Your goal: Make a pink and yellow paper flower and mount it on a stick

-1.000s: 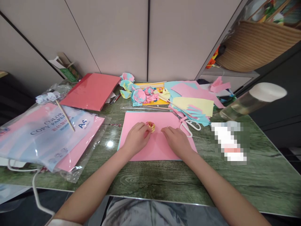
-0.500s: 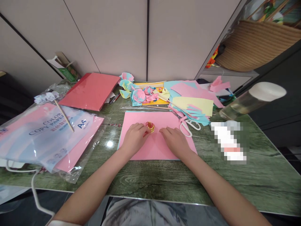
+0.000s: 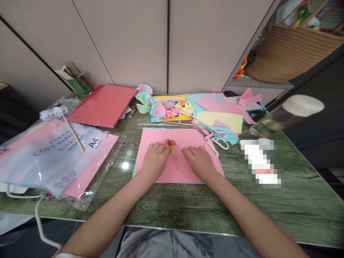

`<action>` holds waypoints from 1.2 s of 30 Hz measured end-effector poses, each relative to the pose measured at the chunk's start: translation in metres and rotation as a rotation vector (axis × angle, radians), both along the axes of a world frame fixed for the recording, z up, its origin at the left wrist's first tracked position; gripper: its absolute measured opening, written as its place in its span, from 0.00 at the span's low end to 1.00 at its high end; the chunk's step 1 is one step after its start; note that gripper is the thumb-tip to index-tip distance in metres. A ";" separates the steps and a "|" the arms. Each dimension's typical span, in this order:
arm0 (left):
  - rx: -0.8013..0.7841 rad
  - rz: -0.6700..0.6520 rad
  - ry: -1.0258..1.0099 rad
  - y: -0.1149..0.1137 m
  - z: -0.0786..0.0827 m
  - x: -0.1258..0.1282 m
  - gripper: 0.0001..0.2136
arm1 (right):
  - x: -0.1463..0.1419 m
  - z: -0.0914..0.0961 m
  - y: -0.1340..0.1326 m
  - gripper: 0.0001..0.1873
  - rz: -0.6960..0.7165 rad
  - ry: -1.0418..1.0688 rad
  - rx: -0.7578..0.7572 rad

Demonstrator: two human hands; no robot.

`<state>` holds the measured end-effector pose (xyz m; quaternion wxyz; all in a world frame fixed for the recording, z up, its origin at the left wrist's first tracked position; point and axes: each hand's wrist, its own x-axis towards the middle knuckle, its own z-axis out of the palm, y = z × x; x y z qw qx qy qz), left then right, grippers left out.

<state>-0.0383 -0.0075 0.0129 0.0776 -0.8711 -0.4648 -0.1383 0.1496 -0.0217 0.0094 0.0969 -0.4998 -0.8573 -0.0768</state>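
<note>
A small round coil of red and yellow strands (image 3: 171, 144) lies on a stack of pink paper (image 3: 176, 173), which has a blue edge under it. My left hand (image 3: 156, 157) has its fingers closed at the coil's lower left edge, pinching it. To the right, apart from the coil, my right hand (image 3: 200, 161) rests on the pink paper with thumb and finger pinched together. A thin strand seems to show by its fingertips, but what it holds is too small to make out. White-handled scissors (image 3: 212, 147) lie just beyond my right hand.
Behind the paper lie thin wires (image 3: 163, 125), paper flowers (image 3: 158, 111) and coloured paper scraps (image 3: 220, 122). Plastic-wrapped colour paper (image 3: 53, 154) and a red folder (image 3: 103, 105) cover the left side. A clear bottle with a white cap (image 3: 282, 114) stands at the right.
My left fingers have curled in a little more at the coil. My right hand has hardly moved. The view has shifted very slightly.
</note>
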 end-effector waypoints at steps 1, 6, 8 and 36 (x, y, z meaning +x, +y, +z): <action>0.017 0.006 0.041 -0.002 0.002 0.001 0.08 | 0.000 0.000 0.000 0.09 0.010 -0.001 0.005; 0.052 0.046 0.142 -0.007 0.009 0.004 0.08 | 0.000 0.000 -0.001 0.10 0.035 0.002 0.041; 0.056 0.049 0.144 -0.007 0.010 0.004 0.08 | 0.000 -0.001 -0.001 0.11 0.036 0.010 0.049; 0.037 0.065 0.034 -0.010 0.015 0.003 0.08 | 0.003 0.004 -0.005 0.12 0.095 0.086 0.096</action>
